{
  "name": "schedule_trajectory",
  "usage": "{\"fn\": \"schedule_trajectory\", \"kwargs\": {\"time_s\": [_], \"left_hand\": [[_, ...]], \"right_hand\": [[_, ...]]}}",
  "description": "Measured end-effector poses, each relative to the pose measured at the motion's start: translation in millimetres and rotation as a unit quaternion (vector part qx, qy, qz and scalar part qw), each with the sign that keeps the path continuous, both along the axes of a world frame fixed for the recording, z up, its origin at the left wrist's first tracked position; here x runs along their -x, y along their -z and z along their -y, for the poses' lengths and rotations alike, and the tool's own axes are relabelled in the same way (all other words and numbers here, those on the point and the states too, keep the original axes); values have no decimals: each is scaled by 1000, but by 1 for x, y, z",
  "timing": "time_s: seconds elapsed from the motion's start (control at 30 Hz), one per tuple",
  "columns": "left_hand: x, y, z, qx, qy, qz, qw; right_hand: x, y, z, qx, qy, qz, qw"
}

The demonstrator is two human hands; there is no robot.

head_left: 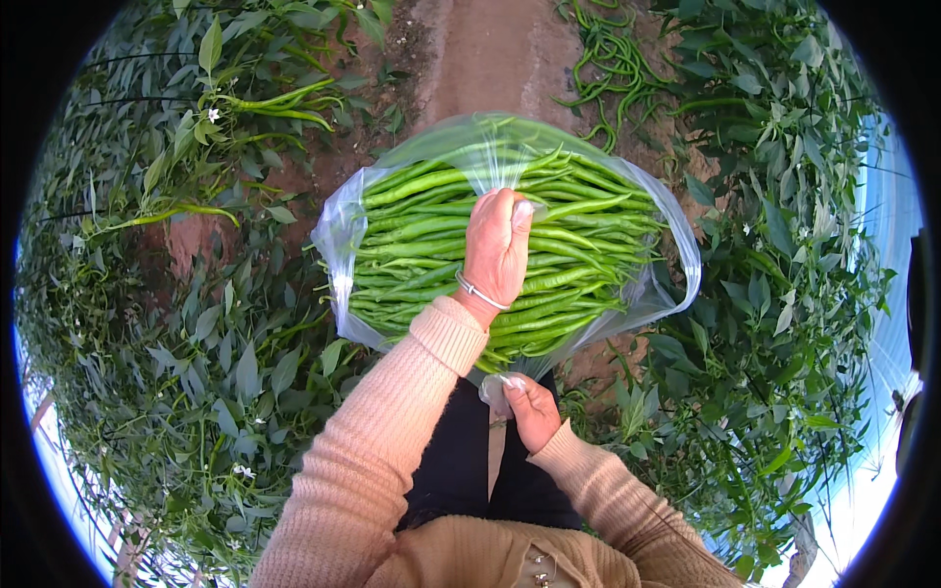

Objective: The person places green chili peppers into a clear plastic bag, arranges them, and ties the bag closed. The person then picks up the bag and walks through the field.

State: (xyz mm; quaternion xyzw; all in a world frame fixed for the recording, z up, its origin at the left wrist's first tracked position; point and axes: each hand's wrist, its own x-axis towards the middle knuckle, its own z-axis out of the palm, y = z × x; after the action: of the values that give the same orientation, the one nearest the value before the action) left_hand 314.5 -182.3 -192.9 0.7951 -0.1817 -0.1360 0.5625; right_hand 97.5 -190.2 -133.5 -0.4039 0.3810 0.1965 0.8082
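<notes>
A clear plastic bag (676,235) full of long green chili peppers (578,235) lies in front of me, the peppers stacked lengthwise from left to right. My left hand (496,250) reaches across the top of the peppers, its fingers closed on the far edge of the bag, which is pulled into taut creases there. Close to my body, my right hand (532,412) pinches a bunched near edge of the same bag. Loop-like handles of the plastic stand out at the bag's left and right ends.
Leafy pepper plants (245,372) with white flowers and hanging peppers line both sides. A bare dirt path (490,59) runs ahead. More loose green peppers (613,73) lie in a heap at the far right of the path. Pale plastic sheeting (892,294) edges the right side.
</notes>
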Motion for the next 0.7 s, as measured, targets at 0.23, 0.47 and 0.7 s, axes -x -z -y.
{"fn": "schedule_trajectory", "kwargs": {"time_s": [0.23,0.47,0.7], "left_hand": [[-12,17,2,12,3,37,999],[-14,21,5,-1,15,66,998],[-11,22,1,-21,17,79,997]], "right_hand": [[-18,-23,3,16,-8,15,1000],[-17,-33,4,97,-73,54,991],[-42,-51,16,66,-115,41,990]]}}
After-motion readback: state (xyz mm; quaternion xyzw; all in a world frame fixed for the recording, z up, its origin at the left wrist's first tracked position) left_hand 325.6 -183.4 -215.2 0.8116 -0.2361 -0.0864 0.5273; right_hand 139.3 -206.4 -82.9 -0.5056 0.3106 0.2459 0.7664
